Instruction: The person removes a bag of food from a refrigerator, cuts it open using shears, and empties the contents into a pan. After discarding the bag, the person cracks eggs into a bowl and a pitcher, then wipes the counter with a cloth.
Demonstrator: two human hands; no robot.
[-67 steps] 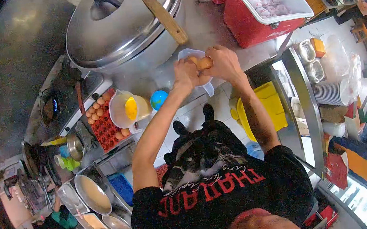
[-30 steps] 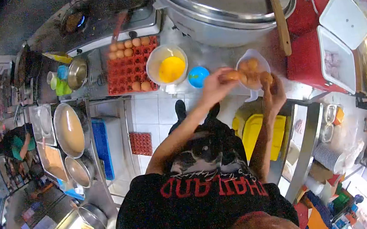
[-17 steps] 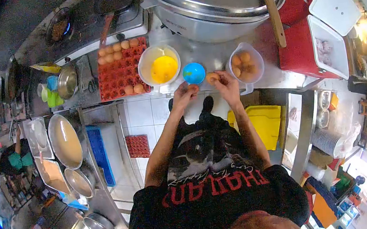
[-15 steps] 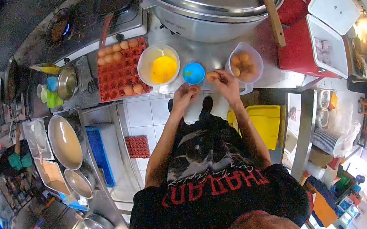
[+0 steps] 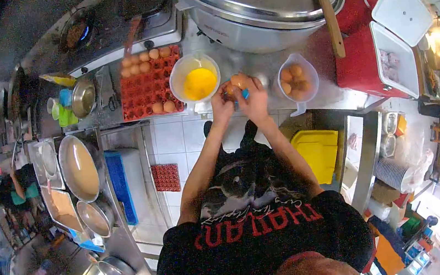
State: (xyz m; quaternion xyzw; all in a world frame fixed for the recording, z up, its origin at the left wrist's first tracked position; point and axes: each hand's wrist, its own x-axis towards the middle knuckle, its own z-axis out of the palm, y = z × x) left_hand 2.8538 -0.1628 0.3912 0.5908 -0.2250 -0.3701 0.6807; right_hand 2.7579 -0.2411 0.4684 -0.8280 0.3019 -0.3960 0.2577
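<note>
My left hand (image 5: 221,107) and my right hand (image 5: 254,101) are close together at the counter's front edge, over a small blue bowl (image 5: 246,94) that they mostly hide. A brown egg (image 5: 241,81) is in my right hand's fingers. Against it, my left hand closes on another brown egg (image 5: 232,91); whether that one is whole or a shell I cannot tell. On the left stands a white bowl with yellow beaten egg (image 5: 200,83). To the right, a clear plastic jug (image 5: 307,78) holds several brown eggs (image 5: 294,79).
A red egg tray (image 5: 142,95) with several eggs lies left of the white bowl. Behind stands a large lidded cooker (image 5: 264,26) with a wooden-handled utensil (image 5: 328,17) across it. A stove (image 5: 153,29) has a lit burner. An open red cooler (image 5: 357,63) stands right.
My right hand has moved left with its egg, away from the jug. Both hands now meet over the blue bowl, which showed plainly before. The view has shifted slightly.
</note>
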